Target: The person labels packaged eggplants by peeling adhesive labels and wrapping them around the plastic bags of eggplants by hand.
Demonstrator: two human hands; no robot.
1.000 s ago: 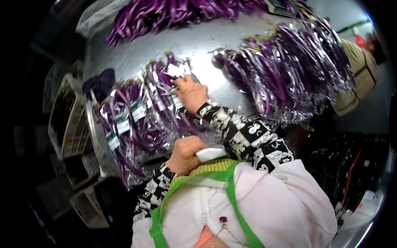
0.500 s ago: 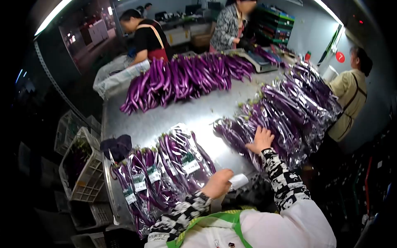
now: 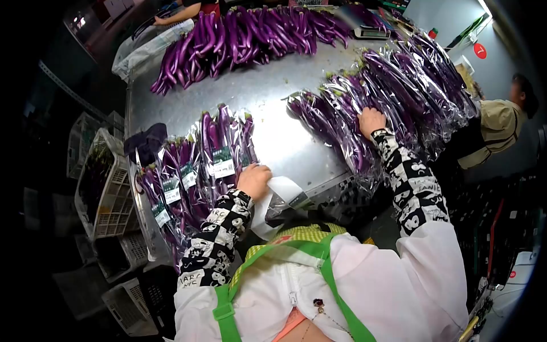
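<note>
My left hand (image 3: 254,181) is closed on a white strip of labels (image 3: 283,188), which hangs by the table's front edge; a green-and-white label shows on it. Just left of that hand lie several clear bags of long purple eggplants (image 3: 219,142) with green-and-white labels (image 3: 223,163). Over on the right, my right hand (image 3: 372,121) has its fingers curled onto a clear bag of eggplants (image 3: 348,117), at the near side of a row of such bags. No labels can be made out on that row. The fingertips of the right hand are partly hidden.
Loose eggplants (image 3: 236,43) are heaped along the far side of the metal table (image 3: 279,128). A scale (image 3: 371,33) stands behind the bags. A dark cloth (image 3: 146,142) lies at the left edge, beside white crates (image 3: 117,214). Co-workers stand at the far side and at the right (image 3: 497,128).
My view has tilted downward. My left hand has shifted left toward the labelled bags with the label strip, and more of the strip shows. My right hand's spread fingers have curled onto a bag.
</note>
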